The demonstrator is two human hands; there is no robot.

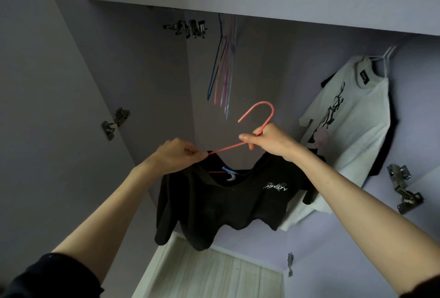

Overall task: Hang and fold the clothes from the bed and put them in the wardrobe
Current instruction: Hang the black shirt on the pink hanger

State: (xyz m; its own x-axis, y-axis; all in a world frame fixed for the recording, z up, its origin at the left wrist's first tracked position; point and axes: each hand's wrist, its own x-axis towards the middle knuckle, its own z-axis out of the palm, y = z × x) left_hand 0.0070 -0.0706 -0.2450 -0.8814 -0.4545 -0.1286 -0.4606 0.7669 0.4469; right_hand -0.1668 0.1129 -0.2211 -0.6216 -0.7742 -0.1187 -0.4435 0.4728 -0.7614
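Note:
A black T-shirt [221, 204] with a small white print hangs on a coral-pink hanger [259, 116] in front of the open wardrobe. My right hand [269, 140] grips the hanger at the base of its hook. My left hand [176, 154] pinches the shirt's collar where the hanger's left arm enters it. The hanger's hook points up and is free, below the wardrobe's top. Most of the hanger's lower part is hidden inside the shirt.
Several empty coloured hangers [222, 69] hang at the back of the wardrobe. A white printed T-shirt [352, 121] hangs on a white hanger at the right, over dark clothing. Metal hinges [114, 122] sit on the wardrobe's sides. A light shelf [214, 274] lies below.

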